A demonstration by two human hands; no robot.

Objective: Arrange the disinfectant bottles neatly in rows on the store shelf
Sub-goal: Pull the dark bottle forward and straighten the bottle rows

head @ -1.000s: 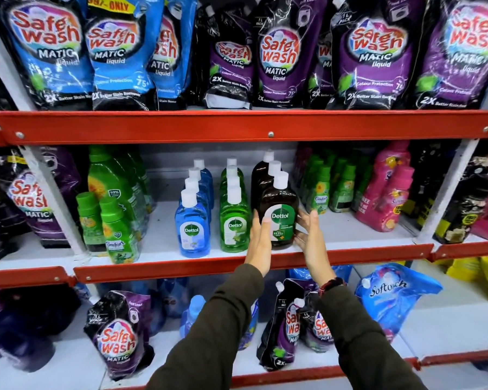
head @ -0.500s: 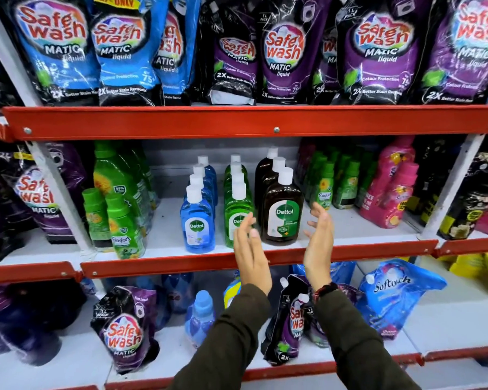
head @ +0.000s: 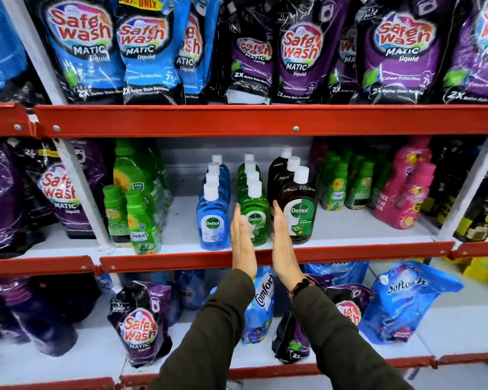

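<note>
Both hands have shifted left, from the brown bottle [head: 299, 209] to the green bottle [head: 254, 218]. Left hand [head: 243, 240] and right hand [head: 283, 243] flank it with flat palms, fingers straight, clamped on nothing. It stands at the shelf [head: 350, 256] front, between blue row [head: 213, 218] and brown row.
</note>
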